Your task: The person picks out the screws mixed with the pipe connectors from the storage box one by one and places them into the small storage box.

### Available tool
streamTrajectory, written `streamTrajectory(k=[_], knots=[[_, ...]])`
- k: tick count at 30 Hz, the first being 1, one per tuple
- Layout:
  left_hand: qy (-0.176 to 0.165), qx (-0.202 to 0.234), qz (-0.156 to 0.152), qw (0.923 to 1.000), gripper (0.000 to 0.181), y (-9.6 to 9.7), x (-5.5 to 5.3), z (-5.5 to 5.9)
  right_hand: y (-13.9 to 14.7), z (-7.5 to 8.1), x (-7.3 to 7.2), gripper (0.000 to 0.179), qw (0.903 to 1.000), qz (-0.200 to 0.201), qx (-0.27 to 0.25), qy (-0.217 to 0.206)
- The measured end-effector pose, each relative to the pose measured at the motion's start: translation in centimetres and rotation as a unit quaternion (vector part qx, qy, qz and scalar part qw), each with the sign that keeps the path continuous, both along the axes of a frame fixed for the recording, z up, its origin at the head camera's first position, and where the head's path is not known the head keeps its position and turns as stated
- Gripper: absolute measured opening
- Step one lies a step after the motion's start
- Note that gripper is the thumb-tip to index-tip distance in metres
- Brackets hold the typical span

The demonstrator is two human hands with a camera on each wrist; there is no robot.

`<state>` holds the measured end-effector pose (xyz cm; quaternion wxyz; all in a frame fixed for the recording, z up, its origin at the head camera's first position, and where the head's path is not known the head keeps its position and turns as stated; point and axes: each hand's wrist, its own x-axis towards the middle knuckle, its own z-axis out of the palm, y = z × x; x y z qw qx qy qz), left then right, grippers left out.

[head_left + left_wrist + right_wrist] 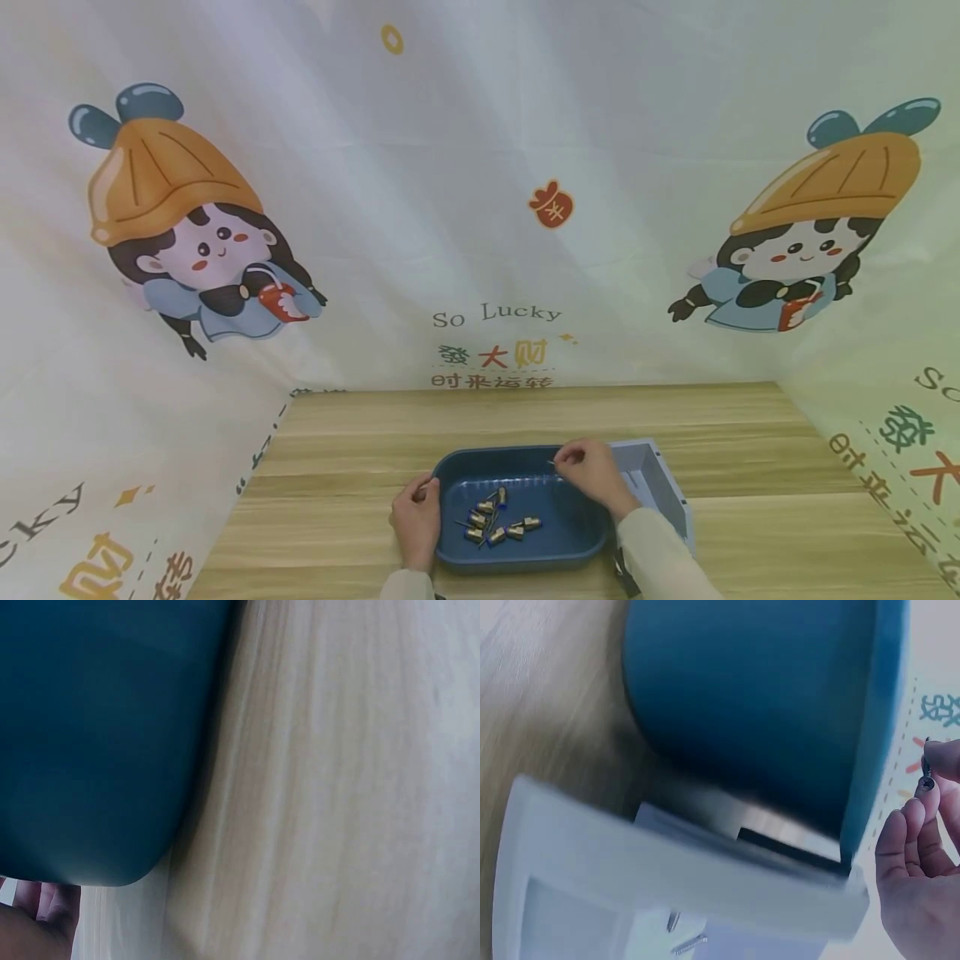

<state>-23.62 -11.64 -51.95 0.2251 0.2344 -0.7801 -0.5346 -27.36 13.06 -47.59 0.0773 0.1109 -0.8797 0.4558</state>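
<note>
Wood-grain table | blue tray: brass-coloured pieces | grey bin: screws

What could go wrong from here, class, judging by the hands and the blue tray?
The small screw might slip, since only the fingertips of the right hand pinch it. If the left hand jerks the rim of the blue tray, the loose brass-coloured pieces could slide about.
</note>
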Motion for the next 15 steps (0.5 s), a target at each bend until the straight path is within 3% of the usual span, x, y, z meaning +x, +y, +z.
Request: streamTrajectory(k=[8, 15], knots=[[0.0, -0.002, -0.003, 1.0, 0.02, 0.0, 0.0, 0.0, 1.6, 0.7, 0.2, 0.005, 0.9995, -0.027, 0.0, -0.016], [0.005, -0.004, 0.0, 1.0, 0.018, 0.1, 0.0, 0.0, 3.5, 0.6, 0.3, 0.005, 0.9982, -0.057, 0.02, 0.0]])
